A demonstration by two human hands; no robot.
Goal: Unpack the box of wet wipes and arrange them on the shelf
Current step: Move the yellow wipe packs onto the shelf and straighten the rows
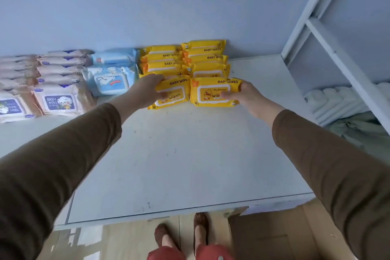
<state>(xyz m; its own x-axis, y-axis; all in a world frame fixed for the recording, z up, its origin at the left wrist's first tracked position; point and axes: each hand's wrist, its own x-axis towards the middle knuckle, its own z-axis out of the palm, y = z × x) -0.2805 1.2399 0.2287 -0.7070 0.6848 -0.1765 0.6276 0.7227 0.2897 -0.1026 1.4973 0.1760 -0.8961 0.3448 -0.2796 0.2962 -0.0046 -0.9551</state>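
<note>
Two rows of yellow baby wipes packs [202,57] stand against the back wall on the white shelf [179,154]. My left hand [145,91] grips the front pack of the left row [175,95], thumb on its face. My right hand [244,95] grips the front pack of the right row [213,93] at its right edge. Both front packs lean upright against the rows behind them. The brown cardboard box [274,236] sits on the floor at the lower right, under the shelf's front edge.
Blue wipes packs [109,78] and rows of beige baby wipes packs [57,91] stand to the left of the yellow ones. A white shelving frame [329,48] with folded white cloth [337,101] rises at the right. My feet show on the wooden floor below.
</note>
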